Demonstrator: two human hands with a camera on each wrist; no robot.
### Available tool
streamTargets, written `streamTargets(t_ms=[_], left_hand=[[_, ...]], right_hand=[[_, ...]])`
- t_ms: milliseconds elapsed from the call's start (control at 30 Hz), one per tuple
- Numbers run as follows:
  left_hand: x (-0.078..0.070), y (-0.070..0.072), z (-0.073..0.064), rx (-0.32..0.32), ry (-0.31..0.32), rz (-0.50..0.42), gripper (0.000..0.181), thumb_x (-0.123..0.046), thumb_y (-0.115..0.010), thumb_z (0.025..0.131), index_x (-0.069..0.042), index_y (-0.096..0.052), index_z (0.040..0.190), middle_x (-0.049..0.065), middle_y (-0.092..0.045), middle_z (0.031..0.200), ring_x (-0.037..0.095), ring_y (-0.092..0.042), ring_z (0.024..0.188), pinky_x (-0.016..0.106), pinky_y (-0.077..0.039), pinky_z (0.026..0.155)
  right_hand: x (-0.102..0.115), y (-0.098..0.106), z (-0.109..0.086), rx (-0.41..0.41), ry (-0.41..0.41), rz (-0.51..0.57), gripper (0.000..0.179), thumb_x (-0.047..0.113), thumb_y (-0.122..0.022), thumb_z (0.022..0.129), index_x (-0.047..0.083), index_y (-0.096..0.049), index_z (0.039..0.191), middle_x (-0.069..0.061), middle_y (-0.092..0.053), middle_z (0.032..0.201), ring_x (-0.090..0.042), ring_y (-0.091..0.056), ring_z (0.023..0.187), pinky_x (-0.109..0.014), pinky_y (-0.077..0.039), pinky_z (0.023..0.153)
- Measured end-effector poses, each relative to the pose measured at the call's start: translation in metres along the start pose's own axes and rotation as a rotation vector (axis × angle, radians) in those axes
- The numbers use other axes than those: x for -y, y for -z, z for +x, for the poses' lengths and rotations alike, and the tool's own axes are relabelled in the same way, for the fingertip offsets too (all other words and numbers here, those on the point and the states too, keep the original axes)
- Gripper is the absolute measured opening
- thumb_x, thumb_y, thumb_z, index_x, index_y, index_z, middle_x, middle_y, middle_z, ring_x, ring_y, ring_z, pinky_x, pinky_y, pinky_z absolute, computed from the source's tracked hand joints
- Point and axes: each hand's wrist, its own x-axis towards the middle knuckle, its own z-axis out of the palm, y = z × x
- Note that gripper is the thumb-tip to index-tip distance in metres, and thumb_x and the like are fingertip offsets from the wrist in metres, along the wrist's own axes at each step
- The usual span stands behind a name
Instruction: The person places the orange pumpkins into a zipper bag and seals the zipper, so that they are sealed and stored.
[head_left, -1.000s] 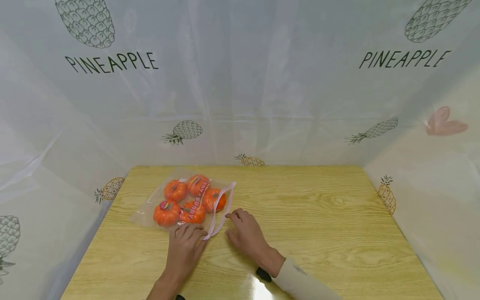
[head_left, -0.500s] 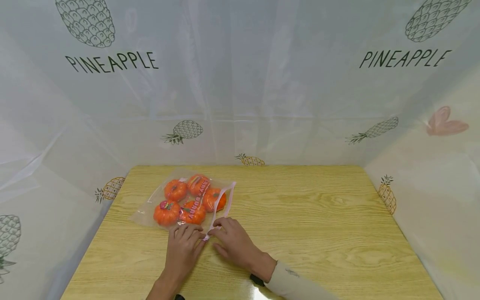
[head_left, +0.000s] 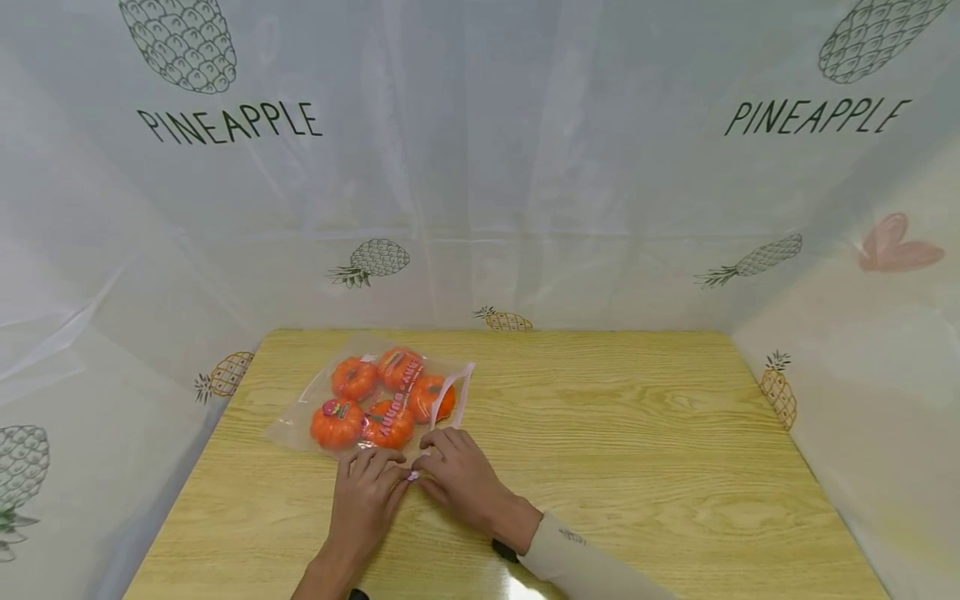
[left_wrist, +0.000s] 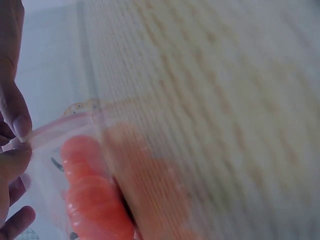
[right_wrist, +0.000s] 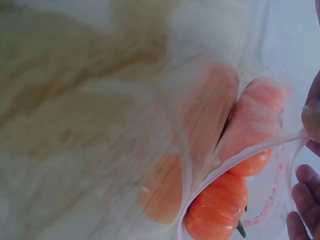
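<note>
Several small orange pumpkins (head_left: pixel 336 423) lie inside a clear plastic zip bag (head_left: pixel 288 429) with pink lettering, flat on the table. At the bag's near corner, my left hand (head_left: pixel 363 500) pinches the end of the pink zip strip (head_left: pixel 467 383). Right beside it, my right hand (head_left: pixel 465 483) pinches the same strip between thumb and finger. Toward the far corner the two sides of the mouth stand apart. The right wrist view shows this gap along the white-pink edge (right_wrist: pixel 240 157), with pumpkins (right_wrist: pixel 217 207) behind it. The fingers cover the pinched part of the strip.
The wood-grain table (head_left: pixel 615 417) stretches to the right of the bag. A pale curtain (head_left: pixel 495 167) printed with pineapples encloses the back and both sides. Dark wrist straps (head_left: pixel 505 550) show at the wrists.
My right hand has moved left to the bag's near corner and now pinches the zip strip. The left hand and the bag have stayed nearly in place.
</note>
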Motion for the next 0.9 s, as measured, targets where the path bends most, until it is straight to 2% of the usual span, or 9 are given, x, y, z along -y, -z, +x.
streamTargets(t_ms=[133,167,300,367,400,500,633,900], left_hand=[[0.0015,0.0012,-0.0004,0.010,-0.011,0.005,0.007,-0.021,-0.077,0.081,-0.015,-0.079,0.080,0.002,-0.074,0.094,0.026,-0.064,0.093,0.048,-0.040,0.091],[0.0020,0.0012,-0.0003,0.011,-0.015,0.009,0.015,-0.027,-0.073,0.088,-0.015,-0.079,0.080,0.001,-0.073,0.094,0.026,-0.064,0.092,0.047,-0.040,0.091],[0.0040,0.0018,0.0003,0.004,-0.035,0.012,0.027,-0.032,-0.062,0.094,-0.015,-0.079,0.081,0.001,-0.072,0.092,0.025,-0.063,0.091,0.047,-0.042,0.092],[0.0050,0.0021,0.0003,0.001,-0.042,0.016,0.037,-0.036,-0.057,0.102,-0.016,-0.079,0.081,-0.001,-0.070,0.091,0.024,-0.063,0.090,0.047,-0.043,0.092],[0.0054,0.0021,0.0003,0.002,-0.044,0.015,0.035,-0.035,-0.057,0.101,-0.016,-0.079,0.081,-0.001,-0.070,0.091,0.024,-0.063,0.090,0.047,-0.043,0.092],[0.0059,0.0017,0.0003,0.002,-0.040,0.017,0.053,-0.044,-0.043,0.110,-0.017,-0.078,0.080,-0.003,-0.068,0.090,0.022,-0.062,0.089,0.045,-0.043,0.092],[0.0062,0.0013,0.0007,0.003,-0.023,0.001,0.061,-0.049,-0.036,0.111,-0.018,-0.078,0.079,-0.004,-0.068,0.089,0.021,-0.062,0.089,0.042,-0.042,0.092],[0.0041,0.0008,0.0027,-0.008,-0.003,-0.026,0.060,-0.052,-0.036,0.111,-0.018,-0.076,0.081,-0.004,-0.069,0.091,0.021,-0.062,0.091,0.043,-0.040,0.090]], right_hand=[[-0.0013,0.0006,0.0012,-0.004,0.000,0.013,0.010,0.029,-0.083,0.093,0.022,-0.078,0.098,0.002,-0.066,0.114,-0.017,-0.062,0.108,-0.032,-0.050,0.099],[-0.0012,0.0010,0.0016,-0.005,-0.001,0.014,0.009,0.029,-0.082,0.093,0.022,-0.078,0.098,0.002,-0.067,0.113,-0.017,-0.062,0.108,-0.032,-0.050,0.099],[-0.0013,0.0021,0.0031,-0.012,0.002,0.017,0.006,0.028,-0.081,0.094,0.022,-0.079,0.096,0.003,-0.068,0.110,-0.016,-0.062,0.107,-0.031,-0.050,0.098],[-0.0019,0.0022,0.0034,-0.011,0.010,0.015,0.005,0.028,-0.081,0.094,0.023,-0.080,0.096,0.003,-0.067,0.109,-0.016,-0.062,0.106,-0.031,-0.050,0.098],[-0.0023,0.0022,0.0035,-0.014,0.017,0.012,0.005,0.027,-0.081,0.094,0.023,-0.080,0.096,0.004,-0.067,0.108,-0.015,-0.062,0.105,-0.031,-0.050,0.098],[-0.0044,0.0024,0.0036,-0.033,0.040,-0.003,0.005,0.025,-0.083,0.092,0.023,-0.079,0.094,0.004,-0.067,0.107,-0.015,-0.062,0.103,-0.031,-0.050,0.097],[-0.0065,0.0027,0.0043,-0.050,0.062,-0.029,0.007,0.024,-0.085,0.090,0.024,-0.079,0.092,0.005,-0.067,0.105,-0.015,-0.063,0.103,-0.032,-0.051,0.097],[-0.0065,0.0032,0.0057,0.000,0.051,-0.023,0.004,0.026,-0.082,0.094,0.024,-0.078,0.094,0.005,-0.066,0.107,-0.015,-0.062,0.105,-0.030,-0.050,0.097]])
